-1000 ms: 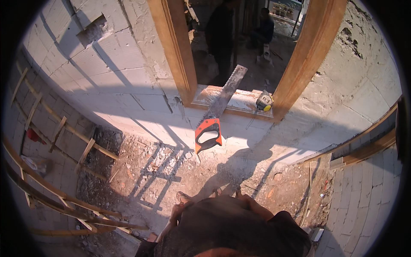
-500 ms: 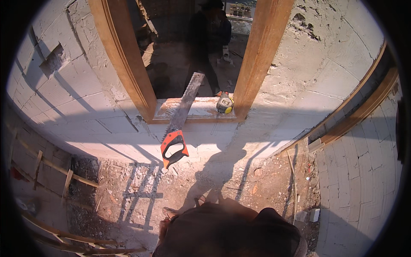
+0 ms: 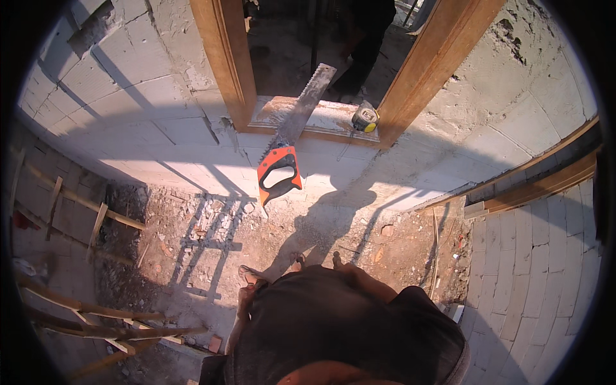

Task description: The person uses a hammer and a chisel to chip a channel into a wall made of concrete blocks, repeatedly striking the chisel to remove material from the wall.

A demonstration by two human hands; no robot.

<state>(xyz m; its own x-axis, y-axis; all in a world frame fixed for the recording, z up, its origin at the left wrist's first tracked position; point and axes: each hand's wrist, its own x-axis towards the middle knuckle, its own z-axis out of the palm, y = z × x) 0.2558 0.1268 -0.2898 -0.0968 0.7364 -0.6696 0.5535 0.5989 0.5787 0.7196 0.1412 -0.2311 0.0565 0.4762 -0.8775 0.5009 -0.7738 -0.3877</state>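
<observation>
A hand saw [image 3: 280, 170] with an orange and black handle lies across the window sill, its toothed blade reaching into the opening and its handle jutting out over the near side. At the sill's right corner sits a black and yellow tape measure [image 3: 365, 119] with a thin strap hanging down. My right hand [image 3: 341, 262] is low in front of my body, below the saw and apart from it; its fingers are too small to read. My left hand [image 3: 244, 296] hangs beside my dark shirt, near my sandalled foot, its fingers mostly hidden. Neither hand touches the saw or tape measure.
A wooden frame [image 3: 431, 61] surrounds the opening in the grey block wall [image 3: 160, 96]. Beyond it stands a dark figure [image 3: 367, 48]. Rubble [image 3: 218, 215] covers the ground below. Wooden poles [image 3: 96, 311] lie at the lower left; another block wall [image 3: 513, 269] rises at right.
My view has shifted, so the frame and wall sit higher in it. My right forearm shows more clearly in front of me. Saw and tape measure remain on the sill.
</observation>
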